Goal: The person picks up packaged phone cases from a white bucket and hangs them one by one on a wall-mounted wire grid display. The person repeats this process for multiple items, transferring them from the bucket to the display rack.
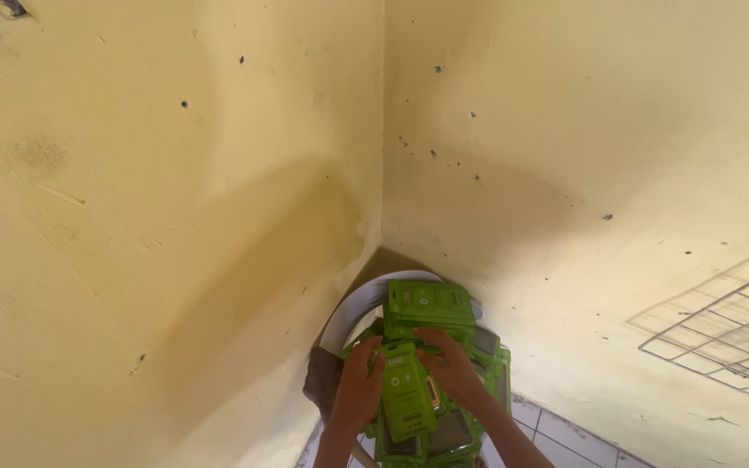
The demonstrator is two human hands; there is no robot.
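Observation:
Low in the head view, a pile of flat green plastic devices (431,305) lies in the corner of two yellow walls. My left hand (359,390) grips the left edge of one green device (407,392) standing on end at the front of the pile. My right hand (451,362) rests on its upper right side, fingers curled over the top. Several more green devices with dark screens (450,432) lie beneath and around it. My forearms run off the bottom edge.
A white curved plastic object (350,310), perhaps a chair back, sits behind the pile against the corner. A dark cloth (322,381) hangs at its left. A wire grid rack (726,334) leans on the right wall. White tiled floor (569,438) shows at the bottom.

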